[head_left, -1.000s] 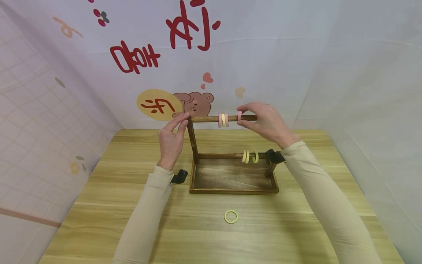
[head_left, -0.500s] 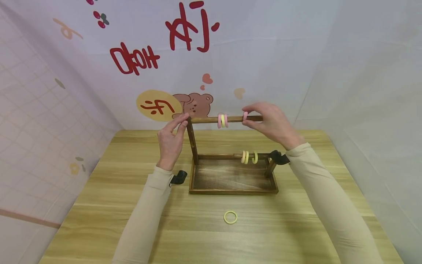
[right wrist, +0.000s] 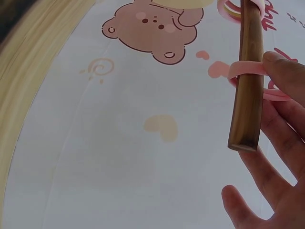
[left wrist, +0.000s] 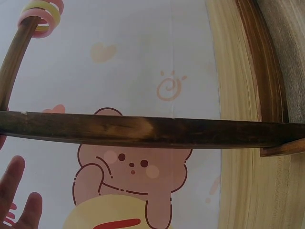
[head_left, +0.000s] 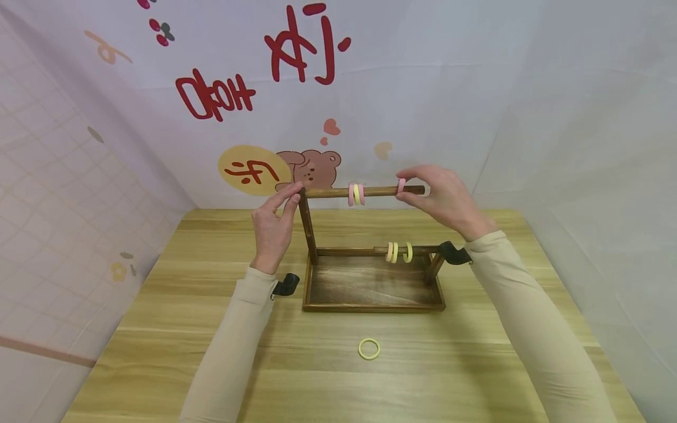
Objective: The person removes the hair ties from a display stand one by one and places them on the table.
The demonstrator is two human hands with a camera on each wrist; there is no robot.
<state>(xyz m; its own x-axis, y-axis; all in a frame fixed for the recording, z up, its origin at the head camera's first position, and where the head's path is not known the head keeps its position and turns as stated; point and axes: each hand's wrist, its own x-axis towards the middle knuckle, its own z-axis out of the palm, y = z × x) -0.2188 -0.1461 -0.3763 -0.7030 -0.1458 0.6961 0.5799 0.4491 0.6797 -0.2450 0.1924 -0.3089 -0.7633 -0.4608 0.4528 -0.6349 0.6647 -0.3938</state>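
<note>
The right hand (head_left: 449,197) pinches a pink, thin, round ring (right wrist: 250,67) between thumb and finger. This ring is around the upper dark-brown wooden rod (head_left: 381,191), near its free end. The left hand (head_left: 272,226) has its fingertips at the top of the brown wooden post (head_left: 308,226); whether they clamp it or only touch it, one cannot tell.

The step in hand seems to be guiding this ring along the rod, probably to take it off. The next move then would call for keeping it square until it clears the tip.

The rod's long axis is nearly level, its free end pointing to the person's right; the ring's band stands across it, its hole facing along the rod.
</note>
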